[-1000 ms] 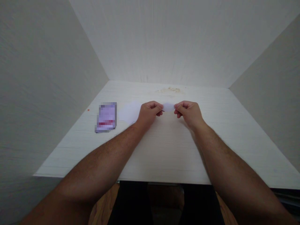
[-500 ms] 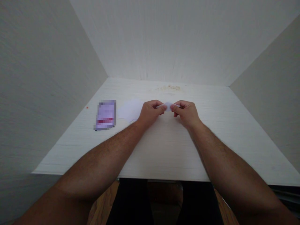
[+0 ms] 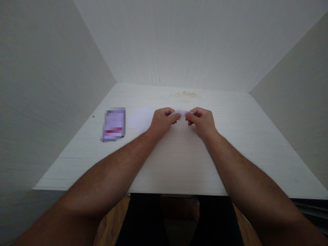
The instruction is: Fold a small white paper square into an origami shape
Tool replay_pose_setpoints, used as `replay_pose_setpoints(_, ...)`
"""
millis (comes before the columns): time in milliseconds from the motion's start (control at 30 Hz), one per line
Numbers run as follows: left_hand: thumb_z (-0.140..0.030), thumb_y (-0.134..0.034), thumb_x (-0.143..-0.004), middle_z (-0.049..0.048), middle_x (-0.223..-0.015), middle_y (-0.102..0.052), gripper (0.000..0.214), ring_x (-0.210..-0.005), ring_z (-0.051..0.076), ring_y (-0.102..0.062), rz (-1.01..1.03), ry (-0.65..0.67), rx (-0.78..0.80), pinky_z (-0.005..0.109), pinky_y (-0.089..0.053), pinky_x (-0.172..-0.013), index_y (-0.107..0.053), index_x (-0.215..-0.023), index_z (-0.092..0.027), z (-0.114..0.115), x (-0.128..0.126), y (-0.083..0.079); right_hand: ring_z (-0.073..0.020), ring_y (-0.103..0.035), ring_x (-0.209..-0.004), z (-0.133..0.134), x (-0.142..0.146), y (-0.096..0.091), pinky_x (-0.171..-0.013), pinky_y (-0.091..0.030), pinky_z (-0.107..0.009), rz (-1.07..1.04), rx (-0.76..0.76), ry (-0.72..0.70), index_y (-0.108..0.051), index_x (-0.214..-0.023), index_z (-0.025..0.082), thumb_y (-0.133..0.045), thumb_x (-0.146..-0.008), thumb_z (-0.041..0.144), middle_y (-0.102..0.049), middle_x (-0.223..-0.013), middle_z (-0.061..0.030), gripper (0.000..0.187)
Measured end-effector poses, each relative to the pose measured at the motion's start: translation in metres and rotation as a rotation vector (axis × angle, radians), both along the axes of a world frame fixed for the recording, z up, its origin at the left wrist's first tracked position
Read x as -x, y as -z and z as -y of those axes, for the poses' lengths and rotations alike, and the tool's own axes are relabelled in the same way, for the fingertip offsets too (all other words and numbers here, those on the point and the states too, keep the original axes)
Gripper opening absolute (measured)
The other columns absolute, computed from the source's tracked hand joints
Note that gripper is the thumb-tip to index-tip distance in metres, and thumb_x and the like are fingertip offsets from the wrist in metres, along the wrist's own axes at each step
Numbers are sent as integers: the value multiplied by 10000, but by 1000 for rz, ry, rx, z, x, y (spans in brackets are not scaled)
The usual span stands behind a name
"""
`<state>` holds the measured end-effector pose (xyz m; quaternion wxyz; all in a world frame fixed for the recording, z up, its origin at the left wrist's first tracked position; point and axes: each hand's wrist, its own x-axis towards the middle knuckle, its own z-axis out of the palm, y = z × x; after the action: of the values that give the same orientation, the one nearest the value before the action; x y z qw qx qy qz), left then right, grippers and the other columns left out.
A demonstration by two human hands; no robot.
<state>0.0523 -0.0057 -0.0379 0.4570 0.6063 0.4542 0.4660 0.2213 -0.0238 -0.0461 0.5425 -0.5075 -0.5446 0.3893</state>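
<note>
A small folded piece of white paper (image 3: 182,113) is held up between my two hands over the middle of the table. My left hand (image 3: 164,119) pinches its left side between thumb and fingers. On the opposite side, my right hand (image 3: 202,119) grips the right end, thumb on top. My fingers cover parts of the paper, so its full shape is hidden. Just left of my left hand lie white paper sheets (image 3: 140,118), flat on the table and partly behind my wrist.
A purple, pixelated flat object (image 3: 114,123) with a red stripe lies at the table's left. A tiny orange speck (image 3: 93,116) is beside it. Brownish marks (image 3: 188,94) stain the white table (image 3: 256,153) near the back wall. Walls rise on three sides.
The paper between my hands has tilted and now shows a longer, angular face instead of a small rounded one. Both hands stay nearly in place; the view has shifted slightly.
</note>
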Motion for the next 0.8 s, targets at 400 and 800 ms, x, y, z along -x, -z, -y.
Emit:
replay_pose_setpoints(400, -314, -718, -725, 1, -573, -635, 197, -528, 88, -534, -19, 47, 6, 213, -412, -538, -663, -633, -150, 0, 2, -1, -102, -530, -508, 1, -1, -3, -503, -416, -252, -17, -24, 13, -709, -765, 193, -676, -768, 367, -625, -584, 12, 177)
replay_pose_setpoints(800, -275, -742, -704, 1, -580, -644, 168, -512, 91, -567, 10, 24, 34, 201, -444, -497, -664, -751, -134, 2, -1, -2, -125, -622, -698, 3, 0, 1, -640, -503, -282, 195, -200, 104, -735, -876, 204, -720, -731, 259, -709, -824, -19, 156)
